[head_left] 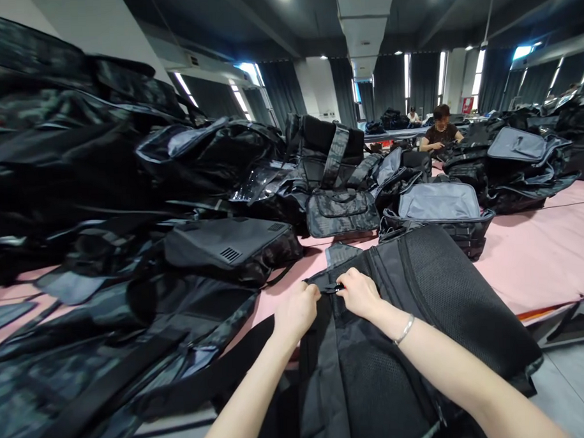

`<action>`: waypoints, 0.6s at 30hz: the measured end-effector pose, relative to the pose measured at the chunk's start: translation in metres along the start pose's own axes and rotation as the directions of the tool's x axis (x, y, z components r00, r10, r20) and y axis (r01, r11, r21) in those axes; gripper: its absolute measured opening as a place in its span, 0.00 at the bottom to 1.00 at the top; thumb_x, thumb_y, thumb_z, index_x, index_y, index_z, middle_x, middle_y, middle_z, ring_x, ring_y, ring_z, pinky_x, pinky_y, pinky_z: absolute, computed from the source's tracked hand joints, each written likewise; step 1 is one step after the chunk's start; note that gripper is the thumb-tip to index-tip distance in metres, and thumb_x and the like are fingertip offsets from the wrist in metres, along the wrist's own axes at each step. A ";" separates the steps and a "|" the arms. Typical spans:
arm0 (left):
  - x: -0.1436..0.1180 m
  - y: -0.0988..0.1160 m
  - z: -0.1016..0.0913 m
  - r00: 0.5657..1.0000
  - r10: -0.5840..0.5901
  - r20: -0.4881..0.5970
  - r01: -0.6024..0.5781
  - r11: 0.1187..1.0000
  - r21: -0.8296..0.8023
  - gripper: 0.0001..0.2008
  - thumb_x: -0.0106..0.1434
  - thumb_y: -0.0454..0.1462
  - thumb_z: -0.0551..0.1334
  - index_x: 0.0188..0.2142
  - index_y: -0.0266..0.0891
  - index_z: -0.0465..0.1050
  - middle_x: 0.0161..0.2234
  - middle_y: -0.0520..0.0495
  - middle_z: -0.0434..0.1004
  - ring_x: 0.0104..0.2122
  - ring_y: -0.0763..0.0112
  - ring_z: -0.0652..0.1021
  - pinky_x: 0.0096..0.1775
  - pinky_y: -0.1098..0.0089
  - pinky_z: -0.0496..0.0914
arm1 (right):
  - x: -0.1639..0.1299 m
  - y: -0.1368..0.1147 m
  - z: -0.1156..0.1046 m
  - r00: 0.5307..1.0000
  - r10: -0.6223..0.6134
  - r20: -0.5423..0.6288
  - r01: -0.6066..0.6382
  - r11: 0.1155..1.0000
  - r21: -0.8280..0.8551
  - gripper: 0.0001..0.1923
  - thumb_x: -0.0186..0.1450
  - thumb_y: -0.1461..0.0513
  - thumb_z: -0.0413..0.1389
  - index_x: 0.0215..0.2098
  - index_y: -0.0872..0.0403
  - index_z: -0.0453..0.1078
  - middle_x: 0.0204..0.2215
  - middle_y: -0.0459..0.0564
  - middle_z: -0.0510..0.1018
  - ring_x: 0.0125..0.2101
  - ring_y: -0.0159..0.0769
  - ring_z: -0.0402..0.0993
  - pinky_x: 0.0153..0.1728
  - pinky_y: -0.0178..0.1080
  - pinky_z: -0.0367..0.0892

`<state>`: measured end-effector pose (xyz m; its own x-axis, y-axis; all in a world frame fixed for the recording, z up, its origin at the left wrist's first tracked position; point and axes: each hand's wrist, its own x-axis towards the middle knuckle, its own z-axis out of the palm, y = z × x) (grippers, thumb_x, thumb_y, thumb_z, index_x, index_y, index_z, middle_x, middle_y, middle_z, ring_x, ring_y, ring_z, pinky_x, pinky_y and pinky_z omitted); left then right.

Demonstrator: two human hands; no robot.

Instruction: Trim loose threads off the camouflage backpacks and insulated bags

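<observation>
A black backpack (420, 317) with a mesh back panel lies in front of me across the pink table (537, 255). My left hand (295, 311) and my right hand (359, 293) meet at its upper left edge. Both pinch a small black buckle or zipper pull (333, 287) between them. A thin bracelet circles my right wrist.
A tall heap of black and camouflage bags (104, 187) fills the left side. More bags (342, 211) and an open grey-lined one (438, 204) lie behind. Another pile (520, 160) sits far right. A person (441, 134) sits at a distant table.
</observation>
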<state>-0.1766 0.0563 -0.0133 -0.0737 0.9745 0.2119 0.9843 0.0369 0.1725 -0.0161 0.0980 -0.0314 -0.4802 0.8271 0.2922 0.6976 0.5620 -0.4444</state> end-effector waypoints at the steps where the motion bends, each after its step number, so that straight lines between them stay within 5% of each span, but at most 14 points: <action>1: 0.002 0.000 0.002 1.000 -0.004 0.003 0.004 1.000 0.006 0.10 0.61 0.35 0.50 0.31 0.37 0.70 0.35 0.42 0.71 0.32 0.63 0.76 0.32 0.67 0.65 | 0.000 0.000 0.000 1.000 -0.006 0.004 0.006 1.000 -0.002 0.10 0.65 0.60 0.54 0.45 0.51 0.67 0.41 0.50 0.70 0.42 0.35 0.70 0.42 0.35 0.65; 10: 0.004 -0.024 0.003 0.999 -0.046 0.001 0.046 0.988 -0.151 0.10 0.59 0.35 0.47 0.25 0.41 0.62 0.26 0.46 0.72 0.31 0.64 0.75 0.34 0.68 0.66 | -0.003 0.001 0.000 0.999 -0.044 0.019 0.044 0.999 0.012 0.11 0.64 0.58 0.55 0.44 0.50 0.69 0.41 0.48 0.71 0.41 0.34 0.70 0.40 0.34 0.65; 18: 0.001 -0.022 0.009 0.995 -0.085 -0.054 0.068 0.960 -0.272 0.08 0.58 0.37 0.49 0.24 0.42 0.61 0.25 0.48 0.71 0.31 0.63 0.74 0.35 0.66 0.66 | -0.001 -0.004 0.001 0.997 -0.063 0.042 0.062 0.998 0.024 0.10 0.64 0.56 0.54 0.43 0.48 0.69 0.40 0.47 0.72 0.40 0.34 0.71 0.38 0.34 0.64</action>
<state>-0.1970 0.0586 -0.0259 -0.1661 0.9543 0.2484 0.8961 0.0409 0.4420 -0.0190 0.0948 -0.0310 -0.5451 0.7888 0.2839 0.6533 0.6119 -0.4458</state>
